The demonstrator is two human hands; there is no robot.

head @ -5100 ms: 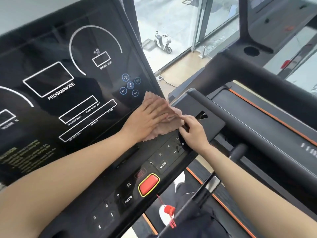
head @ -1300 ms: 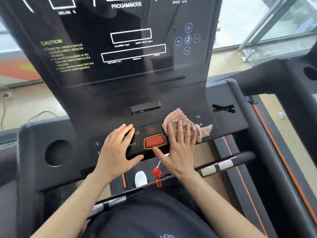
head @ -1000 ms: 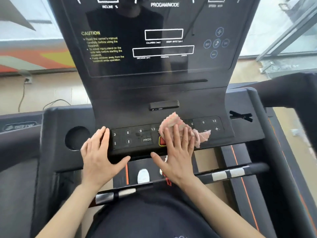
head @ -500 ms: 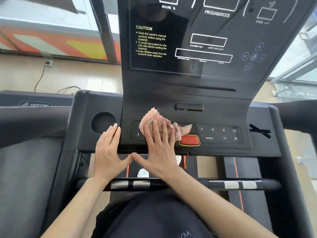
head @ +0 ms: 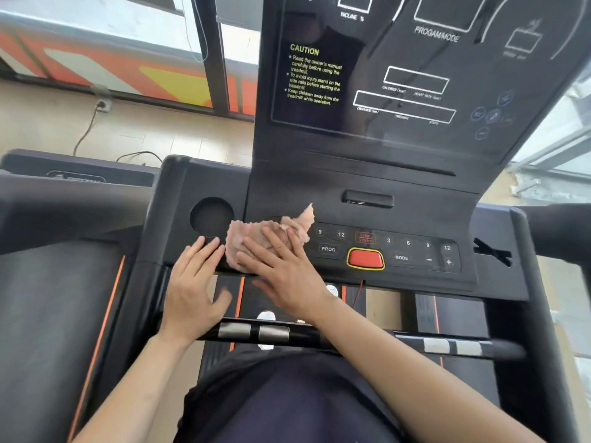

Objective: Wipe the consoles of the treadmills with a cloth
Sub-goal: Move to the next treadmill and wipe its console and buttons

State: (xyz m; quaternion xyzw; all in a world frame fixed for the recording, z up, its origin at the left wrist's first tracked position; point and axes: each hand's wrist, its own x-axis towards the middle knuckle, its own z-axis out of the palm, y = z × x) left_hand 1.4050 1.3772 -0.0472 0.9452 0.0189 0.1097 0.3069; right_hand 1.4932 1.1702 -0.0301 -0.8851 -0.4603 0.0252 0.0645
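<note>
A crumpled pink cloth [head: 243,241] lies on the left part of the black treadmill console's button strip [head: 415,251]. My right hand [head: 281,273] presses flat on the cloth with fingers spread, covering its lower right part. My left hand [head: 195,289] rests flat, fingers together, on the console's front edge just left of the cloth and below a round cup holder [head: 211,215]. The glossy display panel [head: 399,75] rises above, with a CAUTION text and outlined readout boxes.
A red stop button [head: 365,259] sits right of the cloth, with PROG and MODE keys around it. A black handlebar with silver sensor pads [head: 252,331] crosses below my wrists. A neighbouring treadmill's belt [head: 57,298] lies at left. Windows and a wall socket are behind.
My right hand has slid the cloth leftward along the button strip, from right of the red button to the strip's left end. My left hand shifted left ahead of it.
</note>
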